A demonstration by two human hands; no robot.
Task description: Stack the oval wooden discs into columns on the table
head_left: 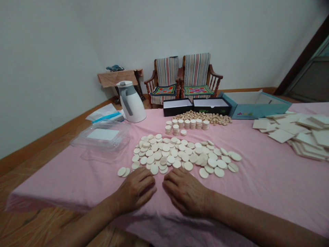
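Observation:
My left hand point(137, 188) rests on the pink cloth at the near edge of a spread of pale wooden discs point(177, 151). Its fingers are loosely curled inward, and nothing shows between them and the thumb. Facing it, a small gap away, my right hand point(183, 190) lies with curled fingers, its knuckles close to the nearest discs. No held object is visible in it; its palm is hidden. Behind the loose discs stand several short stacks of discs point(192, 124) in rows. Two or three discs point(123, 172) lie apart, just beyond my left wrist.
Wooden beads point(205, 117) are heaped behind the stacks, before two black boxes point(177, 107) and a blue box point(257, 106). Square wooden sheets point(305, 133) pile up at right. At left are a clear plastic container point(102, 137), a tissue pack point(105, 115) and a white jug point(133, 104).

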